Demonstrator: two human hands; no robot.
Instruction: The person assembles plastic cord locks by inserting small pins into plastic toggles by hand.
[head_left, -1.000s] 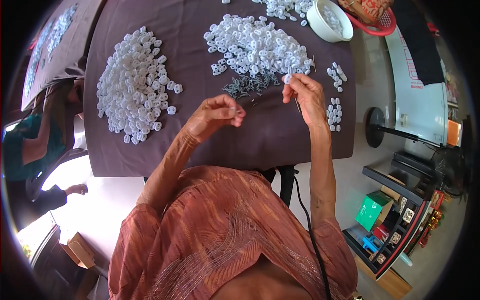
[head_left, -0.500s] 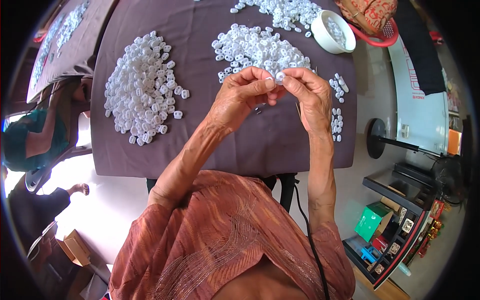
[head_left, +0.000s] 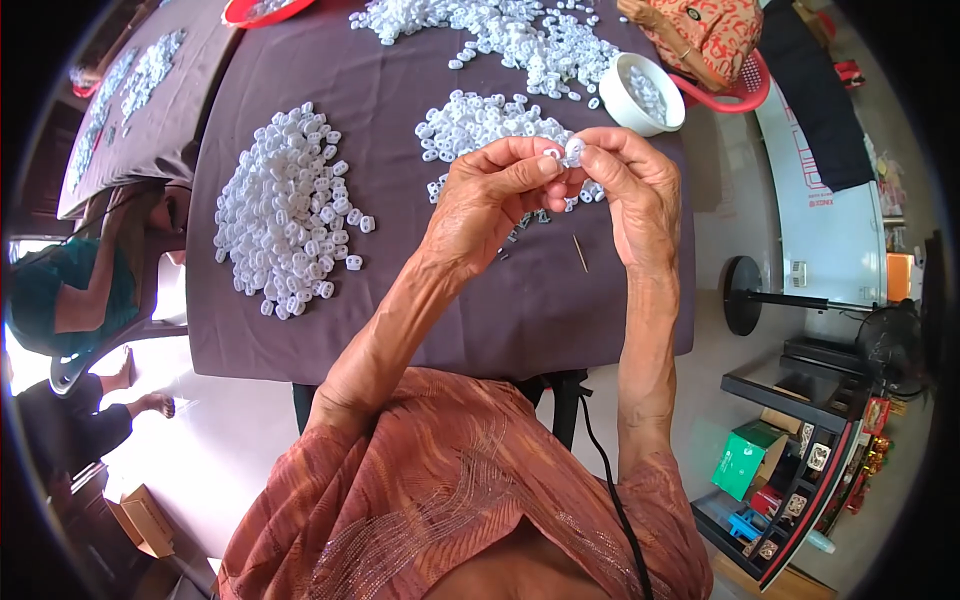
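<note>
My left hand (head_left: pixel 492 195) and my right hand (head_left: pixel 630 185) are raised above the table and meet at the fingertips, both pinching one small white plastic piece (head_left: pixel 572 150). Under them lies a pile of the same white pieces (head_left: pixel 480 125) on the dark purple tablecloth (head_left: pixel 400 300). A larger heap of white pieces (head_left: pixel 290 215) lies to the left. A thin stick (head_left: pixel 580 253) lies on the cloth below my right hand, beside a few small dark metal bits (head_left: pixel 515 232).
A white bowl (head_left: pixel 645 95) holding pieces stands at the back right, beside a red basket (head_left: pixel 735 90) with a patterned bag. More pieces (head_left: pixel 500 30) are spread at the back. Another person (head_left: pixel 70 290) sits at the left. A shelf unit (head_left: pixel 800 440) stands at the lower right.
My hands came together and rose toward the camera. One second ago they were apart, low over the cloth; now both pinch one white piece.
</note>
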